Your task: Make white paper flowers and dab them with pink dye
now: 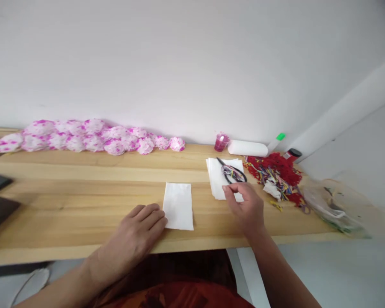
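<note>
A rectangular piece of white paper (179, 205) lies flat on the wooden table in front of me. My left hand (139, 226) rests palm down at its left edge, fingers lying loosely and fingertips touching the paper. Over the lower part of a stack of white sheets (215, 179), my right hand (246, 207) has thumb and forefinger brought together in a pinch. Whether something small sits between those fingertips cannot be made out. Black-handled scissors (240, 174) lie on the stack, with a small bunch of coloured strings (229, 172) by their handles.
Pink-spotted white bundles (115, 145) line the wall. A cup of pink liquid (221, 142), a white roll (247, 148) and a green-capped bottle (277, 141) stand behind the stack. Red and coloured strings (279, 173) and a clear plastic bag (332, 205) lie right. Dark objects (0, 209) sit left.
</note>
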{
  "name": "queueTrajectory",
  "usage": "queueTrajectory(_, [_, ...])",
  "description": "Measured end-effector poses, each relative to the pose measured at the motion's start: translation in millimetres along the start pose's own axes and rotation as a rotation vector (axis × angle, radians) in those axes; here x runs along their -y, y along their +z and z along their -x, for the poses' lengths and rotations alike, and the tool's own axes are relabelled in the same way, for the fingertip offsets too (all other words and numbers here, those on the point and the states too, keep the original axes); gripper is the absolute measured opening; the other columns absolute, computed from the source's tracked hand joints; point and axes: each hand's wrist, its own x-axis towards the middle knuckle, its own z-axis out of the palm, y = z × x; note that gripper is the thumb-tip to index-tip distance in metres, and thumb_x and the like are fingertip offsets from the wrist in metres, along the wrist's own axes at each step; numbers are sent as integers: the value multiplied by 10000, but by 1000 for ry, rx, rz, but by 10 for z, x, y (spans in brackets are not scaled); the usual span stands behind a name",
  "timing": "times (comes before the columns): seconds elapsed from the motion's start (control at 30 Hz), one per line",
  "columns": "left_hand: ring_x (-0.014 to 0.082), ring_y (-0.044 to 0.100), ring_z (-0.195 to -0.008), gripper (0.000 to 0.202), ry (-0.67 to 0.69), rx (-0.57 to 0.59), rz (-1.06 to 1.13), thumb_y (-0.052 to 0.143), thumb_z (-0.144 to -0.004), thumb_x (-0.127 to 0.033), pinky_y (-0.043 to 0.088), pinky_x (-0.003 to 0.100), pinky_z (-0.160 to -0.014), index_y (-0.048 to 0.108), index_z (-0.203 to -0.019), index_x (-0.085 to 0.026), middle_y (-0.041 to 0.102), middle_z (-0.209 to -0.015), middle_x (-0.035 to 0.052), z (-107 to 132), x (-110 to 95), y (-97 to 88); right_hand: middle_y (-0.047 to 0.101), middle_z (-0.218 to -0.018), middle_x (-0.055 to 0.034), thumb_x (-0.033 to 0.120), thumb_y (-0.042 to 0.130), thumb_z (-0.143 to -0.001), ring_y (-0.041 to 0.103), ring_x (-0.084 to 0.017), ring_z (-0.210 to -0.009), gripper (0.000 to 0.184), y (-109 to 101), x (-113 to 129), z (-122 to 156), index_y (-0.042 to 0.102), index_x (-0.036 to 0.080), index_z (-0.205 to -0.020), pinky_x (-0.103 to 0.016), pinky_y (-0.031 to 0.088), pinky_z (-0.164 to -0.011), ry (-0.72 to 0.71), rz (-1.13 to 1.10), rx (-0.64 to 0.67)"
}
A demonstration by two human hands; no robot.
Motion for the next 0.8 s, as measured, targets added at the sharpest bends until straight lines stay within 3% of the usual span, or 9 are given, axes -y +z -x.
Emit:
queueTrajectory(0.07, [260,589,-1047,215,-19,-29,34,527,-936,-185,475,403,-904,632,-1123,-181,698,-1087,69,200,-73,-7,652,-752,-27,206,551,-918,607,-185,-749,143,22,273,170,630,212,-799,-322,486,-731,-46,-120,173])
queueTrajectory(0.13, [251,578,-1097,273,-75,-67,80,563,-931,-210,460,398,-958,601,-1201,-189,688,-1149,67,365,-103,24,677,-869,-49,153,492,-933,624,-193,-838,179,58,510,315,646,212,-1002,-331,509,-769,-92,-212,274])
queueTrajectory(0.27, [258,541,-1179,432,-245,-88,196,624,-909,-311,444,421,-1017,517,-1317,-218,634,-1250,89,625,-99,111,688,-955,-56,151,550,-901,624,-213,-927,241,127,795,542,613,236,-1118,-373,524,-830,-153,-309,379])
queueTrajectory(0.43, [252,506,-1236,412,-274,-118,265,628,-906,-293,440,420,-1042,523,-1298,-223,596,-1297,96,698,-117,171,709,-992,-62,291,730,-816,617,-254,-984,269,184,848,761,631,233,-1059,-436,486,-905,-232,-211,420])
queueTrajectory(0.6, [252,510,-1235,401,-166,-111,223,584,-929,-224,421,423,-1034,529,-1326,-226,639,-1281,68,598,-148,254,712,-1026,-60,286,702,-848,607,-254,-1030,210,242,812,921,647,237,-1045,-431,449,-922,-256,-85,414])
queueTrajectory(0.8, [223,570,-1142,249,-204,-187,220,594,-922,-206,438,380,-976,626,-1168,-225,683,-1164,53,604,-225,332,711,-970,-36,233,668,-871,603,-229,-1017,97,277,823,1011,654,237,-967,-409,435,-921,-248,-101,381])
